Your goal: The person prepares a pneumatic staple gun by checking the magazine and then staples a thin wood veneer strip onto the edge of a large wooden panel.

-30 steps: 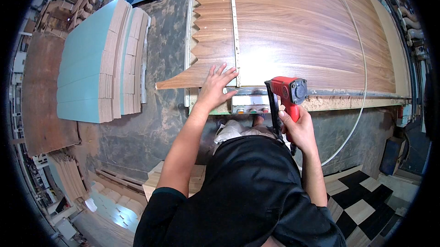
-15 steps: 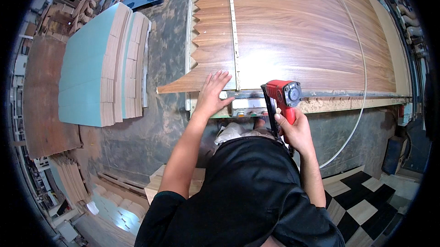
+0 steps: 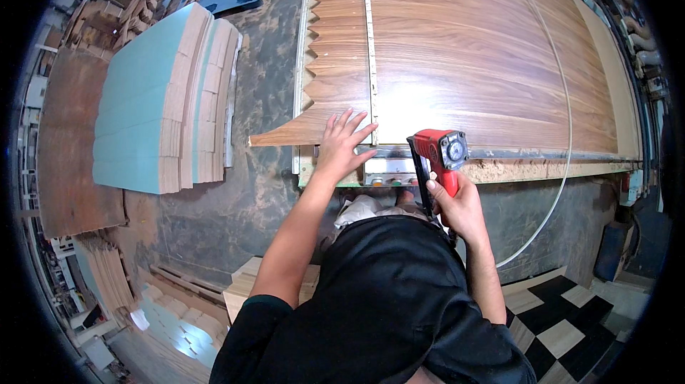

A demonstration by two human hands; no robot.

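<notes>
One nailer (image 3: pixel 432 143) (red) in right hand (image 3: pixel 464 207); left hand (image 3: pixel 340 152): fingers atop panel (image 3: pixel 485 63)

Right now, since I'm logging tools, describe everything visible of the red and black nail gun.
The red and black pistol-shaped nail gun has a shiny red body, a grey, metal-looking end cap with bolts, a red handle and a long, slanting black bar. The right hand grips the handle by the brown wood-grain panel's near edge. Other contact is unclear.
</notes>
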